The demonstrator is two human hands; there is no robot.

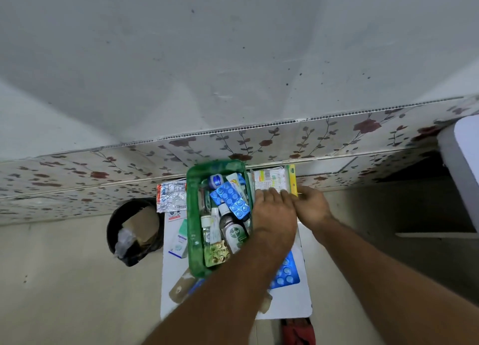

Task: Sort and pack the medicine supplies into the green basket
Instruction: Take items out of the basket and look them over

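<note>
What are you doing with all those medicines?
A person is packing medicines into a green basket on a small white table. The basket already holds a blue pill strip, a Dettol bottle and other small bottles and tubes. Both the left hand and right hand rest on a white and yellow box beside the basket. A silver pill strip and another small box lie outside.

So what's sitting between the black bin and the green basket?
In the head view, silver pill strips and a white-and-green Optibex box lie on the white table, between the black bin and green basket.
</note>
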